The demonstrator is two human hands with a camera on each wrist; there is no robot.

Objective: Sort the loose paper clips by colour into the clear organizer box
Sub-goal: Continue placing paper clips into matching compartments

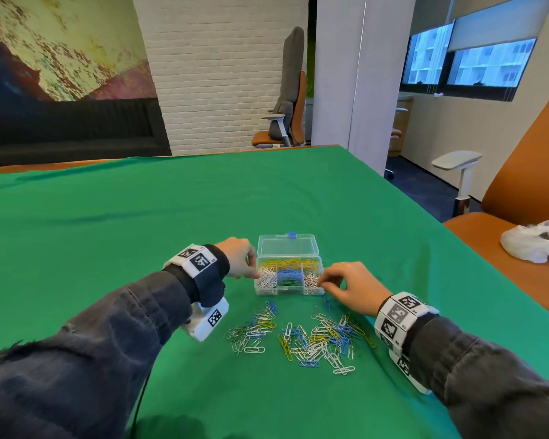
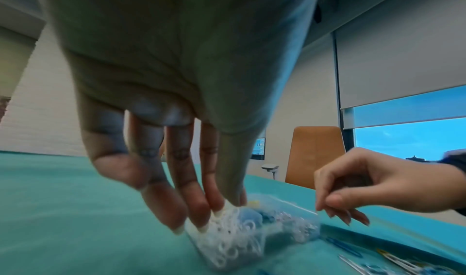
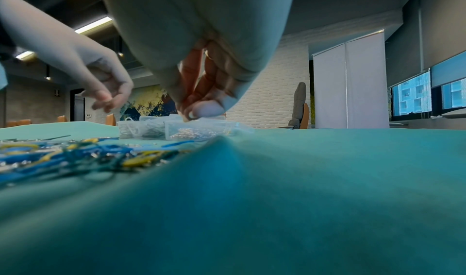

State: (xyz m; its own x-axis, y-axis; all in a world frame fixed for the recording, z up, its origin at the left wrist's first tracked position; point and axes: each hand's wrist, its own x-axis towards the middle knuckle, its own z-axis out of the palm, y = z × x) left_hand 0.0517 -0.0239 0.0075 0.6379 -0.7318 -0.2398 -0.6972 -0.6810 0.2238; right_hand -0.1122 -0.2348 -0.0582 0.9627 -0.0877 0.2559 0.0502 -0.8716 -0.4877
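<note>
Left hand [image 1: 240,258]: palm down at the left end of the organizer box [image 1: 289,278], fingers bent, tips over the white clips [image 1: 267,280] in the left compartment; cannot tell from any view whether a clip is pinched.
Right hand [image 1: 351,288]: at the right end of the box, thumb and fingertips drawn together over the silver clips [image 1: 311,280] in the right compartment; whether a clip sits between them cannot be told.
Organizer box: clear, lid [image 1: 287,245] open and tilted back, near the middle of the green cloth [image 1: 140,223]; yellow clips along the back, blue and green in the middle compartments.
Loose paper clips [image 1: 301,335]: scattered on the cloth between box and near edge, mixed white, silver, blue, yellow, green.
Head view only: compartment layout, both sleeves, marker bands on both wrists.
Left wrist view only: long nails of the left fingers [image 2: 174,205] touching the box's left rim above the white clips; right hand [image 2: 365,187] hovering off the far end, fingertips pointed down.
Right wrist view only: pinched right fingers [image 3: 199,107] just over the box wall [image 3: 196,131]; cloth raised in a fold [image 3: 224,145] beside the box; loose clips a blurred smear at left.
Surroundings: orange chair [image 1: 520,185] with a white plastic bag [image 1: 536,240] on its seat, off the right edge of the cloth.
</note>
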